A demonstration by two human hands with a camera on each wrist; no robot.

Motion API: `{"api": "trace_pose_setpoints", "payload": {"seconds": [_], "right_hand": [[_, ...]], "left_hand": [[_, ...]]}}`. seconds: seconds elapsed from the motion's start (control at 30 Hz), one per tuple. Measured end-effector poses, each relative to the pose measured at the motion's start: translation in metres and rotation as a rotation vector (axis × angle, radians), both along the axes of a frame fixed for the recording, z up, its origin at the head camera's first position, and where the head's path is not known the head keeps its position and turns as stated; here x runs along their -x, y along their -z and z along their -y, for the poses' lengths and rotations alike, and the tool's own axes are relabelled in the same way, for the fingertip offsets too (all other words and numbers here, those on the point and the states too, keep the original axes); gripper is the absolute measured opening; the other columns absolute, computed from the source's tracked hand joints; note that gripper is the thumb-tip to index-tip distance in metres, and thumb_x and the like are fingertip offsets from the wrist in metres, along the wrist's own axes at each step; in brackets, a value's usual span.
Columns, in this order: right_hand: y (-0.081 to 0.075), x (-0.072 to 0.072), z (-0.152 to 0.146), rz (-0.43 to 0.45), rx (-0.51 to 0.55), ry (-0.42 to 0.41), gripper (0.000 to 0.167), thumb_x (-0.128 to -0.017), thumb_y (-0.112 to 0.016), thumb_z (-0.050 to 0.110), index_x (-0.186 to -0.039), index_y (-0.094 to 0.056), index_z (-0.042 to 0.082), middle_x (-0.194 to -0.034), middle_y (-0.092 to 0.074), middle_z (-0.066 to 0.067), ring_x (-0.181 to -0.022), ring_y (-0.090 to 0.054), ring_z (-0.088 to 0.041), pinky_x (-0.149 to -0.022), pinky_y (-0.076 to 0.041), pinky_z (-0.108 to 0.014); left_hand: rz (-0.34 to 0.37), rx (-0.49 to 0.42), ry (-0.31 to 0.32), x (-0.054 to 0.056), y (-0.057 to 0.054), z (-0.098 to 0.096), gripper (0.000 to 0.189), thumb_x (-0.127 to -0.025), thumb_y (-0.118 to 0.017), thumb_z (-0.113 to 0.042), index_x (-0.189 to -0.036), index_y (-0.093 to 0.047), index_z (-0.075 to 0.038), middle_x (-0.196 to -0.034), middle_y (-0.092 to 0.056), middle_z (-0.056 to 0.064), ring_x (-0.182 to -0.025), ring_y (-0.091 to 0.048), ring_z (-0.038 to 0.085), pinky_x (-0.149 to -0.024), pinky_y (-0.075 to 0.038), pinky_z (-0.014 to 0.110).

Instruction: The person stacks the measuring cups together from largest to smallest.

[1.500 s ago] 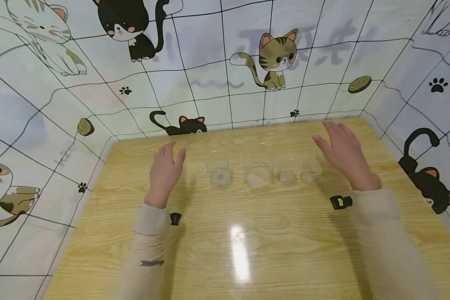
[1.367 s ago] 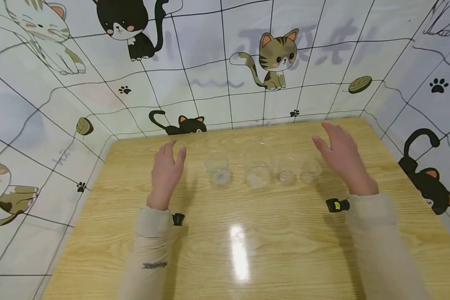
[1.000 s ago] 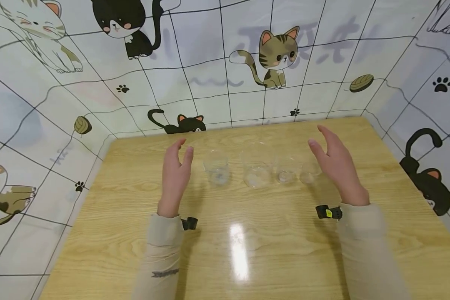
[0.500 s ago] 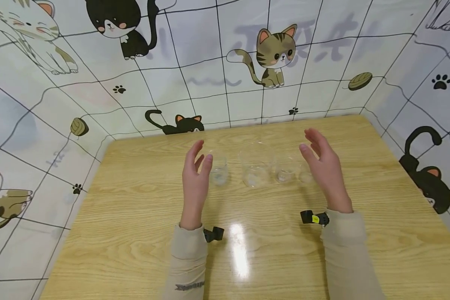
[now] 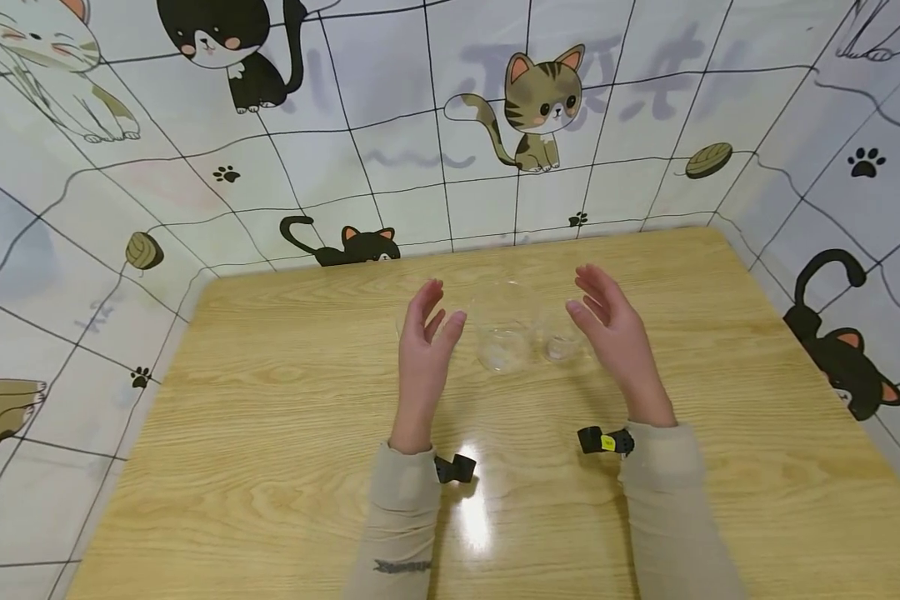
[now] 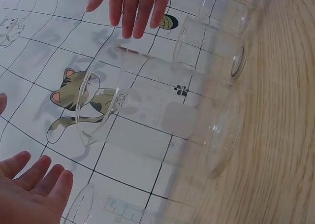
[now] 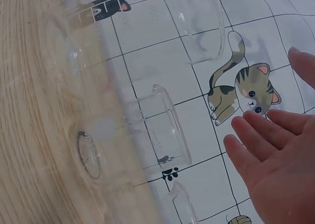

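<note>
Tabletop [image 5: 270,467] bears the largest beaker [image 5: 505,329], axis seemingly vertical, mouth up.

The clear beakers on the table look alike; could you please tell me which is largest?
The largest beaker is just right of the left hand in the head view; its rim looks wider and higher than those of the other beakers.
</note>
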State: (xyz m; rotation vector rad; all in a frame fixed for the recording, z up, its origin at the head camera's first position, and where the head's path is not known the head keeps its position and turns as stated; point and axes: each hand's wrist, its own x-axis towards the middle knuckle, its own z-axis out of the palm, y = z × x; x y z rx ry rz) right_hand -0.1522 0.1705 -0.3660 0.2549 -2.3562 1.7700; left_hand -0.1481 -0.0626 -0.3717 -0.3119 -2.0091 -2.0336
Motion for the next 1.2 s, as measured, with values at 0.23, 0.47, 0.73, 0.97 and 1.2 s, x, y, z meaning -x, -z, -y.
{"api": "trace_pose_setpoints", "payload": {"seconds": [0.23,0.47,0.73,0.97,1.2], "right_hand": [[0.007,0.004,0.008,0.007,-0.007,-0.054,0.066,-0.090,-0.054,0.022,-0.142,-0.017,0.008,-0.141,-0.031,-0.010,-0.128,-0.030,-0.024,-0.103,-0.024,-0.040],[0.010,0.006,0.013,0.038,0.012,-0.094,0.069,-0.089,-0.055,0.020,-0.142,-0.014,0.005,-0.143,-0.027,-0.012,-0.129,-0.027,-0.026,-0.104,-0.023,-0.040],[0.011,0.005,0.018,0.085,0.009,-0.121,0.072,-0.089,-0.055,0.020,-0.143,-0.009,0.006,-0.145,-0.024,-0.010,-0.130,-0.025,-0.025,-0.104,-0.021,-0.039],[0.012,0.006,0.019,0.095,0.022,-0.165,0.075,-0.089,-0.056,0.021,-0.143,-0.007,0.008,-0.145,-0.021,-0.011,-0.130,-0.025,-0.026,-0.104,-0.022,-0.041],[0.014,0.005,0.026,0.128,0.013,-0.192,0.075,-0.088,-0.058,0.020,-0.144,-0.008,0.012,-0.146,-0.021,-0.005,-0.131,-0.024,-0.021,-0.103,-0.025,-0.040]], "left_hand": [[0.031,0.022,0.016,0.001,0.003,-0.009,0.060,-0.083,-0.063,-0.013,-0.134,-0.034,-0.002,-0.135,-0.040,0.004,-0.126,-0.033,0.023,-0.102,-0.027,0.039],[0.063,0.051,0.054,0.000,0.006,-0.017,0.064,-0.084,-0.063,-0.015,-0.137,-0.029,-0.003,-0.139,-0.034,0.003,-0.129,-0.028,0.020,-0.104,-0.023,0.037],[0.185,0.103,0.101,0.002,0.016,-0.024,0.075,-0.083,-0.065,-0.024,-0.141,-0.020,-0.013,-0.142,-0.025,-0.001,-0.130,-0.024,0.021,-0.104,-0.022,0.037],[0.237,0.123,0.117,0.014,0.041,-0.023,0.083,-0.077,-0.066,-0.042,-0.142,-0.018,-0.022,-0.141,-0.025,-0.011,-0.129,-0.025,0.013,-0.104,-0.023,0.031],[0.237,0.140,0.129,0.019,0.052,-0.020,0.085,-0.075,-0.065,-0.049,-0.141,-0.019,-0.023,-0.141,-0.027,-0.010,-0.128,-0.026,0.009,-0.103,-0.025,0.031]]}}
